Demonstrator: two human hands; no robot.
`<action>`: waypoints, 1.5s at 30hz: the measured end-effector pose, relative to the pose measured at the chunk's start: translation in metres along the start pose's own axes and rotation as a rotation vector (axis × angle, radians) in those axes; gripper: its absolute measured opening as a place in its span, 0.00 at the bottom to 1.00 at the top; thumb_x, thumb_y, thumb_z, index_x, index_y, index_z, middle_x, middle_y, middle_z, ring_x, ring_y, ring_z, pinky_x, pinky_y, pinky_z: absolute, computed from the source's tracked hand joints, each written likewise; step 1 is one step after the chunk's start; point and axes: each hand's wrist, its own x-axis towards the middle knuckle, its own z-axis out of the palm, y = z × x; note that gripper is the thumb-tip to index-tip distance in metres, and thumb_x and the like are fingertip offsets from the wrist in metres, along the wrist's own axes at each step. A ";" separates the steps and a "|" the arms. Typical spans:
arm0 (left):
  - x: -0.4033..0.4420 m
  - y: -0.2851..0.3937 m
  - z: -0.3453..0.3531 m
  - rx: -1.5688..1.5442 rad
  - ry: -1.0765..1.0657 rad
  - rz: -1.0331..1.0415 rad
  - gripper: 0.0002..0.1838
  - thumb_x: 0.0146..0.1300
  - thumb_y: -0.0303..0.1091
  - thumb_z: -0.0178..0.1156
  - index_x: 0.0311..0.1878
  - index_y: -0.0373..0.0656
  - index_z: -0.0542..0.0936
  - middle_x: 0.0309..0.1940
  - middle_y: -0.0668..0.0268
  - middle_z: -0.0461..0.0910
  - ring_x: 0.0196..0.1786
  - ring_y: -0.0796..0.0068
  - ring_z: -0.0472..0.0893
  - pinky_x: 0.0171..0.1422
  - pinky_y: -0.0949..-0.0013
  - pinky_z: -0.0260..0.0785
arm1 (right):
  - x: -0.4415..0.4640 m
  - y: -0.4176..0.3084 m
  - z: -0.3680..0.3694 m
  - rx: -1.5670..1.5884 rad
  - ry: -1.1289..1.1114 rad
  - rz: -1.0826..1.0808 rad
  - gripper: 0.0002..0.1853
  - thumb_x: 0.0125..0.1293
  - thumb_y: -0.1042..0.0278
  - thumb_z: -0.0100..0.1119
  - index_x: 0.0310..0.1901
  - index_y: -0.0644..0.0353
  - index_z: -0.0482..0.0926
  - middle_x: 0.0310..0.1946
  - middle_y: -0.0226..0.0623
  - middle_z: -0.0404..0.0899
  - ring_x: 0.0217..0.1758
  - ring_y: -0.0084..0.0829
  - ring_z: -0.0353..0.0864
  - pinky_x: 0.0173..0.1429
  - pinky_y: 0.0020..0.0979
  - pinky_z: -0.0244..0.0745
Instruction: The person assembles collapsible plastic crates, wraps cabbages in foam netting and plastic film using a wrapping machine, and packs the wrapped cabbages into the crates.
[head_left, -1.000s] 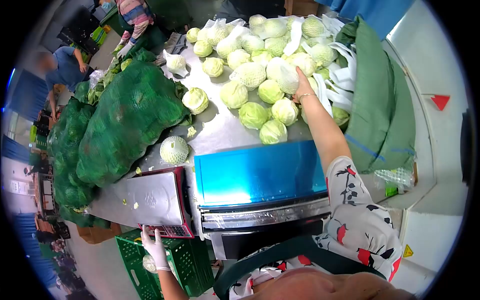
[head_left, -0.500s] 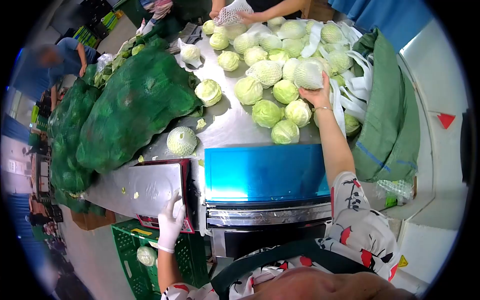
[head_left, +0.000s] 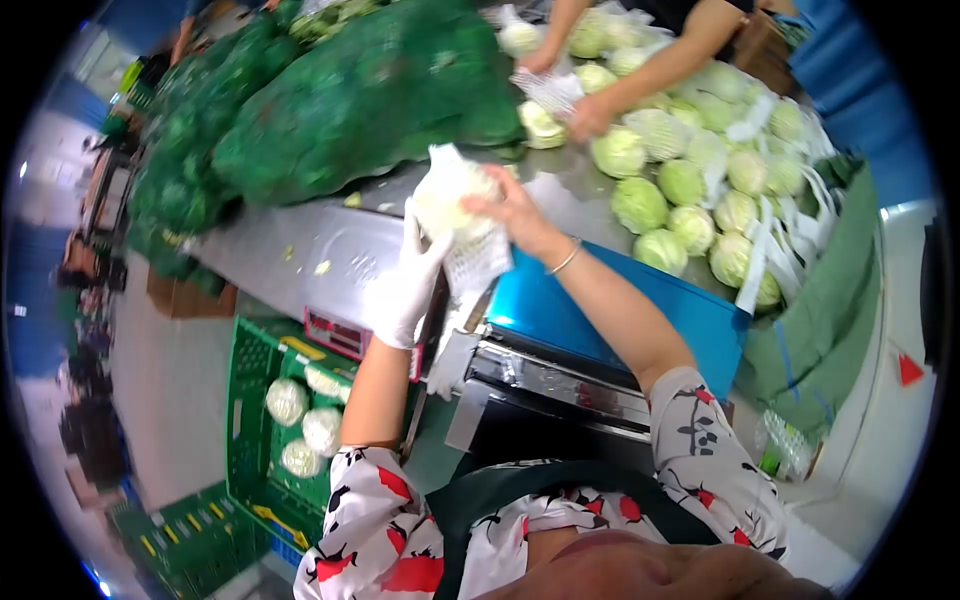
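Both hands hold a pale cabbage (head_left: 447, 196) in front of me, above the scale and the blue-topped machine. A white foam net (head_left: 480, 262) is around it, with a loose end hanging below and a bunched tip above. My left hand (head_left: 405, 285), in a white glove, supports it from the left and below. My bare right hand (head_left: 522, 218), with a bracelet at the wrist, grips it from the right. The scale (head_left: 330, 262) has a metal plate and a red display side. The blue-topped machine (head_left: 610, 312) lies under my right forearm.
A green crate (head_left: 237, 415) with several wrapped cabbages stands at lower left. Large green mesh sacks (head_left: 370, 100) fill the table's far left. Cabbages (head_left: 685, 180) are piled at right beside a green sack (head_left: 825, 300). Opposite, another person's hands (head_left: 590, 118) handle a netted cabbage.
My right hand has left the cabbage pile and moved left. My left hand has risen from the scale, and both now hold a netted cabbage. The view has turned; more wrapped cabbages show in the crate.
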 end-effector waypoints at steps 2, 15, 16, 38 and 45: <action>-0.013 -0.011 -0.037 0.092 0.185 -0.054 0.35 0.70 0.34 0.61 0.75 0.39 0.58 0.69 0.56 0.66 0.71 0.66 0.68 0.73 0.65 0.63 | 0.004 0.041 0.049 -0.048 -0.037 0.043 0.51 0.53 0.62 0.80 0.70 0.73 0.55 0.58 0.46 0.75 0.61 0.32 0.76 0.67 0.32 0.72; -0.082 -0.018 -0.239 0.225 0.724 -0.067 0.36 0.71 0.46 0.60 0.76 0.38 0.62 0.62 0.56 0.75 0.63 0.69 0.76 0.61 0.66 0.70 | 0.027 0.077 0.083 -0.442 0.212 0.181 0.56 0.54 0.36 0.72 0.72 0.74 0.59 0.70 0.61 0.64 0.73 0.47 0.66 0.75 0.37 0.61; -0.081 -0.021 -0.241 0.257 0.691 -0.061 0.36 0.71 0.46 0.60 0.75 0.38 0.62 0.62 0.56 0.75 0.63 0.69 0.76 0.61 0.66 0.70 | 0.026 0.079 0.086 -0.405 0.213 0.219 0.56 0.55 0.37 0.73 0.72 0.73 0.60 0.69 0.60 0.64 0.72 0.46 0.67 0.74 0.37 0.62; -0.116 -0.066 0.178 0.554 -0.454 0.069 0.45 0.60 0.52 0.67 0.73 0.33 0.62 0.65 0.41 0.70 0.67 0.45 0.72 0.72 0.57 0.64 | -0.315 -0.028 -0.068 -0.236 0.921 0.007 0.35 0.69 0.54 0.64 0.68 0.69 0.63 0.59 0.45 0.74 0.60 0.31 0.74 0.65 0.29 0.69; -0.131 -0.027 0.073 1.293 -0.172 0.478 0.39 0.59 0.48 0.69 0.68 0.34 0.70 0.43 0.53 0.83 0.44 0.56 0.79 0.53 0.56 0.70 | -0.400 -0.029 -0.073 -1.117 1.209 -0.093 0.31 0.67 0.50 0.65 0.61 0.67 0.73 0.57 0.50 0.74 0.64 0.44 0.70 0.70 0.43 0.61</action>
